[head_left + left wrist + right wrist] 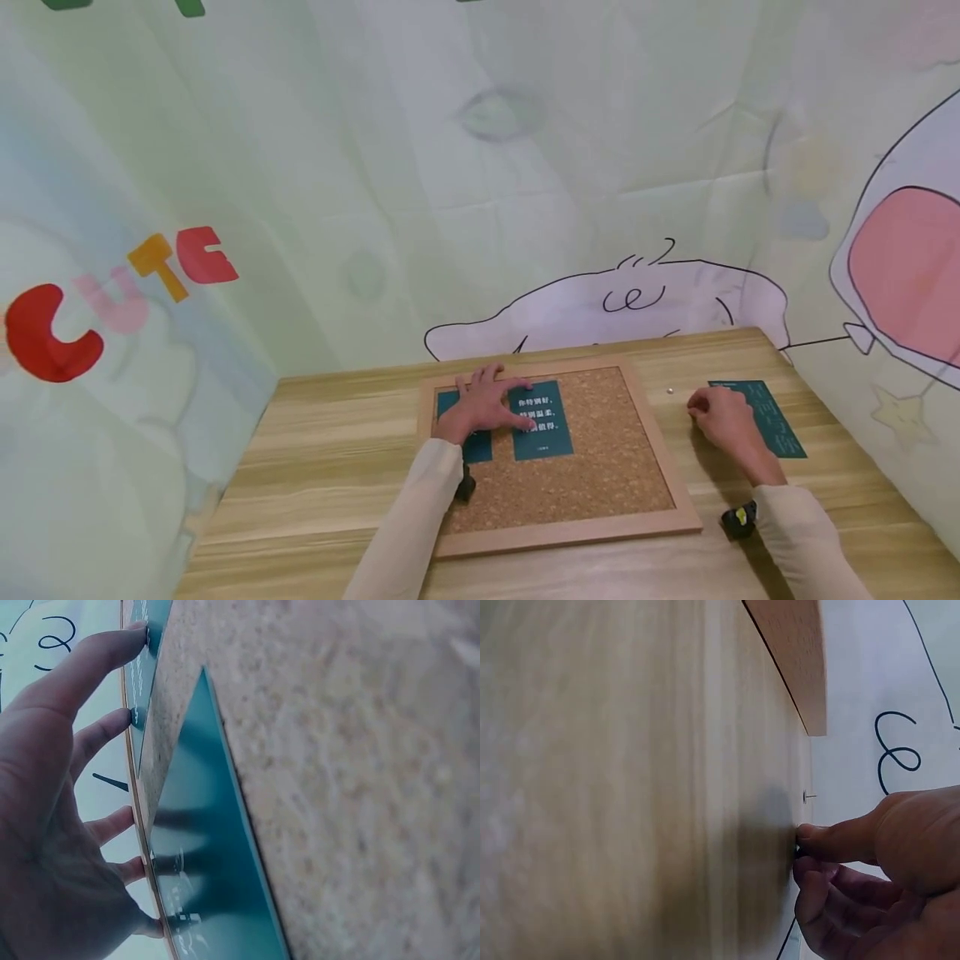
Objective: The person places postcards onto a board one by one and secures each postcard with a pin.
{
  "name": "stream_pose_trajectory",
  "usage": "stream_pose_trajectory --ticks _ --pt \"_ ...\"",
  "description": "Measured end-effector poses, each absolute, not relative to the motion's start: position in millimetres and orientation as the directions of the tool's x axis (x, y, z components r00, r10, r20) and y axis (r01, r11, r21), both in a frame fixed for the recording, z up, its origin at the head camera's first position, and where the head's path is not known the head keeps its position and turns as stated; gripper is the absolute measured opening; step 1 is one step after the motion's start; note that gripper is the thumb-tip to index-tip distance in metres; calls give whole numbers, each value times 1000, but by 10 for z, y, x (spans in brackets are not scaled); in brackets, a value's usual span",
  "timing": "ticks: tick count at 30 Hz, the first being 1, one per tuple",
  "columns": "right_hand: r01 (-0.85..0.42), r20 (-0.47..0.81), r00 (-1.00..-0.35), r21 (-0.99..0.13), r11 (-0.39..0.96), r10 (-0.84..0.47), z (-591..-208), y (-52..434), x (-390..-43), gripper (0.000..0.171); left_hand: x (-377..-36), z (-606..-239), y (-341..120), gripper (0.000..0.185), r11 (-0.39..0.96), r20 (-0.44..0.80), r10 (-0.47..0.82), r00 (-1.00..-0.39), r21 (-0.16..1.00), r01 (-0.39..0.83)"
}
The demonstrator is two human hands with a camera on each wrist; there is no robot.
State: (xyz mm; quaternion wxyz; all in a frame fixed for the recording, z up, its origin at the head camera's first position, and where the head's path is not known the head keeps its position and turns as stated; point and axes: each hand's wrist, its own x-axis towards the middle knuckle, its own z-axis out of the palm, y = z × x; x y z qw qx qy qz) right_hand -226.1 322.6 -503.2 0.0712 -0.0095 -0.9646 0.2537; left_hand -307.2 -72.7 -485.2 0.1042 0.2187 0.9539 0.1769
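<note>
Pushpin (798,845) pickup appears to be the step in hand: something small and dark (too small to name surely) is pinched at the fingertips of the right hand (723,417) on the worktop (337,467), beside a spare green card (772,408). A second pin (670,389) lies just beyond. The middle card (542,419) is pressed flat on the cork board (600,467) by the open left hand (483,406). A carry to that card is judged next.

A: Where is free passage?
B: Bare surface (330,450) left of the cork board (600,467).
A: Obstacles?
B: The board's raised frame; a pushpin (670,389) beside it; the backdrop (525,167) close behind.
</note>
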Motion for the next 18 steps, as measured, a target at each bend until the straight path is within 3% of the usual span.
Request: stream_pose_trajectory --ticks 8,18 --pt "-26 99 -995 -515 857 29 -4970 3225 -2260 5 -3071 -4855 -714 73 840 -123 453 -883 390 376" --pt "-162 170 -982 -553 817 -80 -4790 3032 -2359 7 -3099 -4881 -735 74 838 -126 456 -881 394 377"
